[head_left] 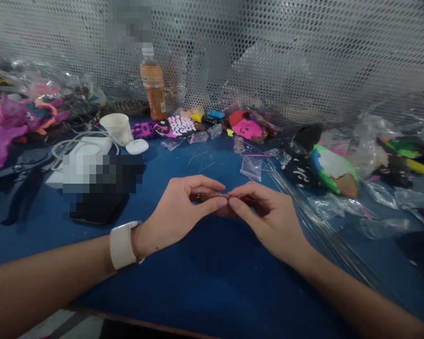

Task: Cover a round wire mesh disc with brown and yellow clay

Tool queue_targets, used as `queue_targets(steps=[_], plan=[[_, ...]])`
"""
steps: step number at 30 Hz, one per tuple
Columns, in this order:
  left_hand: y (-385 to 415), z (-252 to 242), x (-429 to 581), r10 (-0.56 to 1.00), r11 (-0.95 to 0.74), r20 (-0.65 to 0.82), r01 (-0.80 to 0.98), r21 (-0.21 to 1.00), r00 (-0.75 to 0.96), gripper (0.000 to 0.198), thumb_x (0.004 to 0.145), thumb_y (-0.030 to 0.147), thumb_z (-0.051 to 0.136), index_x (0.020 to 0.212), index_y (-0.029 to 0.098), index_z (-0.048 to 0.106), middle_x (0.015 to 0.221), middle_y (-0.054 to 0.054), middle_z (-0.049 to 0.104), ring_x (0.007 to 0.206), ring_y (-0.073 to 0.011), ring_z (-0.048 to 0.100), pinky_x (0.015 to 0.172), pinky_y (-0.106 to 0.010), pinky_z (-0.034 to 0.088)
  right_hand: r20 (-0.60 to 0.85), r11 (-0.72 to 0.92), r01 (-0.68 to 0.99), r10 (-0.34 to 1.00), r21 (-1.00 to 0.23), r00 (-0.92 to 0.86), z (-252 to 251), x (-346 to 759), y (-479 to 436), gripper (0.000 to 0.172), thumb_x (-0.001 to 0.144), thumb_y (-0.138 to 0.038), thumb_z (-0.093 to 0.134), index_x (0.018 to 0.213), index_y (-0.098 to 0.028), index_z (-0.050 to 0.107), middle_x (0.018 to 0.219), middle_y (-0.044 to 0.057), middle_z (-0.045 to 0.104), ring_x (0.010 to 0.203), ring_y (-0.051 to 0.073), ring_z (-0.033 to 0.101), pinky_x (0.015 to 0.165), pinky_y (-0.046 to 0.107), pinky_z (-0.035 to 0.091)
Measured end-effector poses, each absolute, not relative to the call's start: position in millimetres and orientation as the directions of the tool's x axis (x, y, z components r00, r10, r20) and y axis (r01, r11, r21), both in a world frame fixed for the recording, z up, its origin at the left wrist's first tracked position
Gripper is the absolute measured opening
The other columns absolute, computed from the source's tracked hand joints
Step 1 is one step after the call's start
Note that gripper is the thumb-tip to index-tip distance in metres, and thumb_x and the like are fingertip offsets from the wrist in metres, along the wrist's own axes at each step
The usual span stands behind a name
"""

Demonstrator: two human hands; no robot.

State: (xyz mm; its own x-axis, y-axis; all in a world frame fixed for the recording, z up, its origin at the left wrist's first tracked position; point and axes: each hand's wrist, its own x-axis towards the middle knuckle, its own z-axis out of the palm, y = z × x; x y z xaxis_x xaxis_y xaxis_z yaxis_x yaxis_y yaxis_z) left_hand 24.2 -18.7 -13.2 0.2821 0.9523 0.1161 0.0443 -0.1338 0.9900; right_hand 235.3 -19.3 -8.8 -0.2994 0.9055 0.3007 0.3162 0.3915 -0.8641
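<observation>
Blue tabletop (198, 282), grey perforated panel (268, 52) upright behind. Bundle of thin clear rods (321, 226) lies on the right side, running diagonally. Left hand (180, 202) and right hand (273, 214) close together over the tabletop's middle. Amber-filled bottle (153, 89) stands at back, white cup (122, 134) near it. White band (122, 246) on left wrist. Thin brown piece (209, 194) between the hands, partly hidden: each grip pinches it, thumb against fingers, thumb tips just beside each other.

A blue worktop (212, 292) fills the middle and bottom of the frame, its brownish front edge (144, 325) crossing the lower left above a pale surface (83, 327). Across the top runs a grey perforated panel (205, 28), unevenly lit, darker at upper right.
</observation>
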Motion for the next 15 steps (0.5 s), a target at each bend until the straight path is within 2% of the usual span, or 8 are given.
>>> queue_targets(steps=[3, 7, 12, 15], plan=[[-18.5, -13.3, 24.1, 0.951, -0.144, 0.124, 0.050, 0.988, 0.284, 0.025, 0.092, 0.035, 0.082, 0.112, 0.020, 0.078, 0.097, -0.002, 0.083, 0.088, -0.0187, 0.082, 0.081, -0.025, 0.067, 0.293, 0.380, 0.306, 0.910, -0.873, -0.295, -9.4, 234.5, -18.5, 0.004, 0.098, -0.027, 0.072, 0.099, -0.025, 0.076, 0.090, -0.001, 0.078, 0.080, 0.013, 0.077, 0.074, 0.022, 0.064], [-19.1, -14.8, 23.6, 0.960, -0.161, 0.156, 0.001, 0.987, 0.232, 0.025, 0.093, 0.034, 0.081, 0.113, 0.020, 0.078, 0.099, -0.003, 0.083, 0.089, -0.0183, 0.081, 0.082, -0.025, 0.067, 0.299, 0.381, 0.301, 0.911, -0.874, -0.284, -9.8, 235.3, -19.0, 0.014, 0.099, -0.034, 0.071, 0.110, -0.025, 0.073, 0.098, 0.001, 0.079, 0.086, 0.015, 0.078, 0.079, 0.026, 0.064], [-20.2, -13.4, 23.5, 0.965, -0.157, 0.166, -0.061, 0.986, 0.202, 0.033, 0.093, 0.035, 0.081, 0.121, 0.019, 0.073, 0.105, -0.006, 0.083, 0.096, -0.0212, 0.081, 0.087, -0.029, 0.068, 0.344, 0.425, 0.363, 0.900, -0.829, -0.269, -10.4, 236.8, -17.6, 0.007, 0.097, -0.030, 0.073, 0.095, -0.024, 0.073, 0.086, -0.002, 0.075, 0.079, 0.013, 0.073, 0.074, 0.023, 0.061], [-19.4, -10.9, 23.4, 0.963, -0.145, 0.149, -0.036, 0.989, 0.225, 0.034, 0.092, 0.038, 0.082, 0.119, 0.018, 0.074, 0.110, -0.008, 0.083, 0.100, -0.0229, 0.081, 0.089, -0.031, 0.067, 0.360, 0.438, 0.375, 0.896, -0.817, -0.261, -11.5, 237.7, -16.9, 0.006, 0.097, -0.029, 0.074, 0.094, -0.024, 0.073, 0.086, -0.002, 0.075, 0.078, 0.013, 0.071, 0.074, 0.023, 0.060]])
